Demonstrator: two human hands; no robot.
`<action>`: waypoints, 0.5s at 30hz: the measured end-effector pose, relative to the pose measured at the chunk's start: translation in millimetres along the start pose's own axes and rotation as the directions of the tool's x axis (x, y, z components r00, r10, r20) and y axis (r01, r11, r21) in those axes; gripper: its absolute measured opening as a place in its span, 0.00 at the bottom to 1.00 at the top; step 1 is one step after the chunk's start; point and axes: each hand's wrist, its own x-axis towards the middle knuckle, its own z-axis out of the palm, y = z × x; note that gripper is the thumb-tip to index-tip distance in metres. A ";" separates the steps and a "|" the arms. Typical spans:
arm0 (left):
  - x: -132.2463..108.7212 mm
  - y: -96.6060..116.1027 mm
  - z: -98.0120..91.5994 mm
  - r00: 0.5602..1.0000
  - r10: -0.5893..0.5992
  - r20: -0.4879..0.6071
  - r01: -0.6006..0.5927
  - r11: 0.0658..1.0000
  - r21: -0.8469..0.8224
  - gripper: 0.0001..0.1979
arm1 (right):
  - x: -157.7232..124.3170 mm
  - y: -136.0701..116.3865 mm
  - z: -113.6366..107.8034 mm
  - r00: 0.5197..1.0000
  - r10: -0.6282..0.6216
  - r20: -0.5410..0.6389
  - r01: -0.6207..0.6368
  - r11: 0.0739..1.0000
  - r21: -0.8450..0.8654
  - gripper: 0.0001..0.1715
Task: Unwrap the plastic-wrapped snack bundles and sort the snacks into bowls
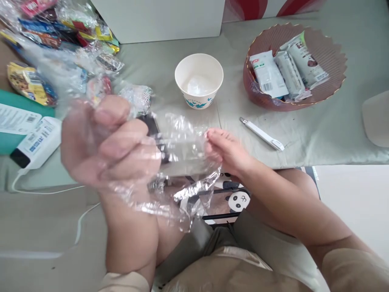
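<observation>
My left hand (106, 142) is raised close to the camera, inside a clear plastic glove (179, 162), its fingers curled into a loose fist. A small dark object (151, 125) shows behind those fingers; I cannot make out what it is. My right hand (225, 150) pinches the loose edge of the glove near the table's front edge and holds it taut.
A white paper bowl (199, 81) stands at the centre of the grey-green cloth (319, 129). A pink scalloped basket (331, 52) with white snack packets sits at the right. A white pen-like stick (261, 134) lies near it. Wrapped snacks (60, 36) pile at the left, with a white box (158, 18) behind.
</observation>
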 end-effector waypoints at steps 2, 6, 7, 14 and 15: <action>7.3 8.6 3.4 0.999 -0.007 -0.045 0.007 1.000 -0.017 0.20 | -3.0 -11.2 -8.5 0.953 -0.205 -0.223 0.172 0.972 -0.161 0.27; 13.5 9.9 3.2 0.930 0.167 -0.327 -0.087 0.966 0.245 0.20 | -8.5 -26.7 -25.0 0.761 -0.476 -0.441 0.315 0.865 -0.390 0.21; 14.3 6.7 2.7 0.903 0.225 -0.365 -0.099 0.937 0.335 0.20 | -8.8 -29.1 -28.2 0.723 -0.509 -0.467 0.332 0.849 -0.411 0.20; 24.7 -14.6 1.7 0.890 0.263 -0.372 -0.073 0.889 0.453 0.19 | -6.8 -33.9 -38.6 0.833 -0.368 -0.413 0.285 0.926 -0.249 0.27; 26.5 -15.2 1.2 0.886 0.267 -0.378 -0.077 0.891 0.448 0.18 | -8.0 -33.4 -39.0 0.886 -0.293 -0.360 0.201 0.941 -0.272 0.28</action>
